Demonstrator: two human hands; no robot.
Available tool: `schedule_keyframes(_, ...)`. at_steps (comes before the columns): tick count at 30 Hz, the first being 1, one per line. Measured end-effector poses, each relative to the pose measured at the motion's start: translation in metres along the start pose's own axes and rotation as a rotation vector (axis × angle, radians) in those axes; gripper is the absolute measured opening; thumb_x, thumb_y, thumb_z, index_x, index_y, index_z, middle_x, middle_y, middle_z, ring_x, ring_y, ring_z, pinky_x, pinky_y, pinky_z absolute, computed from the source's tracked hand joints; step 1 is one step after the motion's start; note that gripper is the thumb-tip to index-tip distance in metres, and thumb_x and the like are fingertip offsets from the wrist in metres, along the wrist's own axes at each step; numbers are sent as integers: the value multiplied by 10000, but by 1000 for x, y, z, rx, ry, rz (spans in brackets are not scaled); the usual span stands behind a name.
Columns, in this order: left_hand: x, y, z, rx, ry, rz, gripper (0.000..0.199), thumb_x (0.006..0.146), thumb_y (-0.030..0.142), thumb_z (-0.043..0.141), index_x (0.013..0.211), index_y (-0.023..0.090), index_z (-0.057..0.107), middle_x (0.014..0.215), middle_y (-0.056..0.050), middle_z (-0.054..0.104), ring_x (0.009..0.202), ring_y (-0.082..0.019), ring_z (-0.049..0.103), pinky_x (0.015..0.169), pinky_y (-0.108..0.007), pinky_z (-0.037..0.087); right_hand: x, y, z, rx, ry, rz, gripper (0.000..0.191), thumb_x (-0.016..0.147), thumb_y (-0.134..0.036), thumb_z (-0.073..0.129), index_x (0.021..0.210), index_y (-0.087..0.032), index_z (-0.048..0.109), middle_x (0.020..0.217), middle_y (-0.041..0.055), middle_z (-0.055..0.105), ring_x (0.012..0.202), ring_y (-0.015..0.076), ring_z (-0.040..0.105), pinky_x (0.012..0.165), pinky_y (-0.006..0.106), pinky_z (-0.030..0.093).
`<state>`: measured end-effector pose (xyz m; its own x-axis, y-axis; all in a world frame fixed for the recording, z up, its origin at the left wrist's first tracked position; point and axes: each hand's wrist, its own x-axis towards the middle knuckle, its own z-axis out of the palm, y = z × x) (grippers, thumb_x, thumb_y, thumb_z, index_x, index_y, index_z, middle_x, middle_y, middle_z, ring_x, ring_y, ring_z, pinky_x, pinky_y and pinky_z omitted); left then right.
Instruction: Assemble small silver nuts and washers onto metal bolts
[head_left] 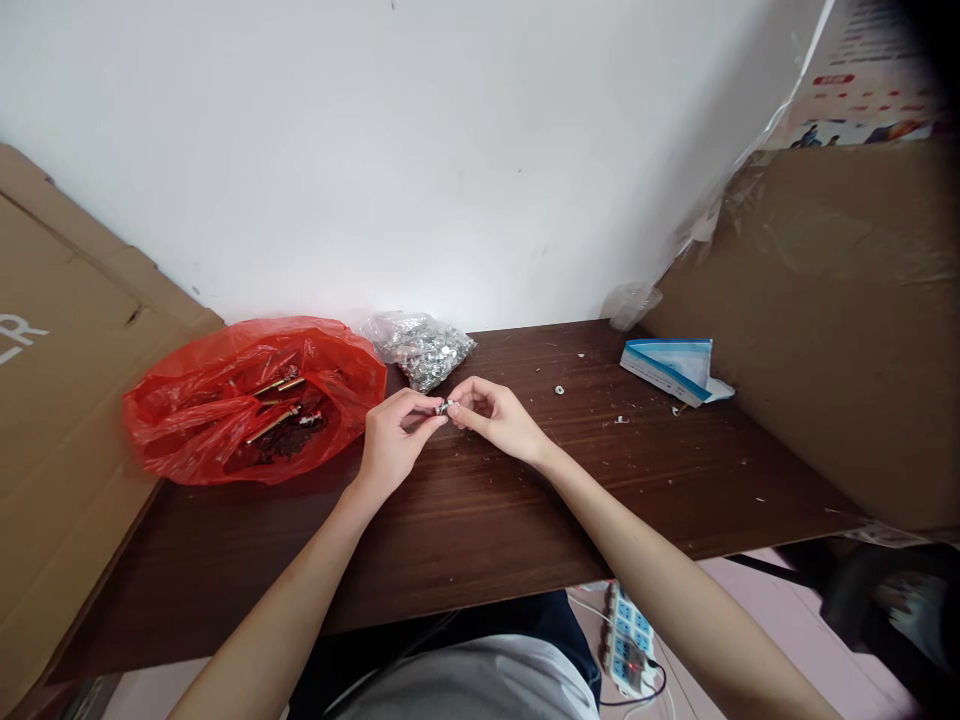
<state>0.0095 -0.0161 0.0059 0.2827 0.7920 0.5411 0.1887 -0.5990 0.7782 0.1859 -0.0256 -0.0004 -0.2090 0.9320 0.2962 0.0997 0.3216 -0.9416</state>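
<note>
Between the fingertips of both hands, above the table, is a small metal part [442,408], dark and silvery; its exact kind is too small to make out. My left hand [394,430] pinches it from the left with thumb and fingers. From the other side, my right hand [495,418] grips it in a similar pinch. Left of my hands lies a red plastic bag [180,420], opened out, with gold-coloured rods [271,424] and dark small pieces inside. Just behind my hands sits a clear bag of small silvery metal parts [429,352].
The brown table [465,540] meets a white wall. Cardboard [67,360] stands at the left and a large carton [840,320] at the right. A blue-and-white packet [667,368], a small ring [559,390] and scraps lie on the right side. A power strip [628,640] is below.
</note>
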Motion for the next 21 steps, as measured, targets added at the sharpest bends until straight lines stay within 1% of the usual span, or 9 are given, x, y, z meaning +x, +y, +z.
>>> schedule_keyframes(3,0,-1,0,-16,-16,22,118,771,227,690,868,160,691,842,-45,658,781,-158,668,720,-289,597,0,1,0,11,6,45,432,871,-565,477,759,-162,584,638,19,616,584,122,566,588,262,475)
schedule_keyframes(5,0,-2,0,-11,-22,24,123,769,220,693,877,159,691,843,-44,660,780,-158,672,729,-295,599,1,2,0,67,48,80,485,895,-591,391,813,-160,597,609,19,614,550,120,560,560,259,469)
schedule_keyframes(7,0,-3,0,3,-13,17,128,763,219,700,875,158,691,833,-43,665,773,-158,674,723,-294,600,1,1,-1,116,68,79,427,854,-571,498,970,-171,593,646,9,627,564,123,568,558,259,472)
schedule_keyframes(9,1,-3,0,10,-5,12,129,761,219,703,874,157,692,825,-43,668,770,-159,675,713,-287,600,2,-1,-2,115,35,39,416,765,-497,663,1026,-184,583,707,4,634,612,125,578,590,260,480)
schedule_keyframes(11,1,-4,0,11,-7,12,124,765,216,699,874,157,693,828,-43,669,771,-158,676,702,-279,600,1,-1,-1,90,-6,12,380,726,-446,719,968,-179,598,718,3,631,638,125,579,609,260,479)
schedule_keyframes(13,1,-4,0,7,-17,16,119,769,207,693,878,157,692,834,-43,667,773,-157,678,709,-281,601,1,0,0,62,-39,32,320,798,-478,634,824,-160,614,671,14,624,610,120,571,601,261,470)
schedule_keyframes(16,0,-4,1,2,-31,19,120,771,193,688,884,154,689,849,-48,668,780,-159,681,727,-293,602,1,2,1,33,-27,97,496,899,-548,426,656,-148,592,581,29,602,536,112,550,572,265,457)
schedule_keyframes(18,0,-4,1,6,-39,20,120,771,191,687,885,153,690,850,-51,669,777,-159,680,722,-293,602,1,3,1,63,9,99,446,888,-551,448,759,-153,604,601,18,607,535,113,555,556,260,458)
schedule_keyframes(21,0,-5,1,22,-30,19,115,767,195,691,875,153,693,826,-47,666,757,-154,673,700,-282,601,2,0,0,111,14,60,369,778,-477,656,978,-182,559,683,-9,619,586,120,579,562,255,474)
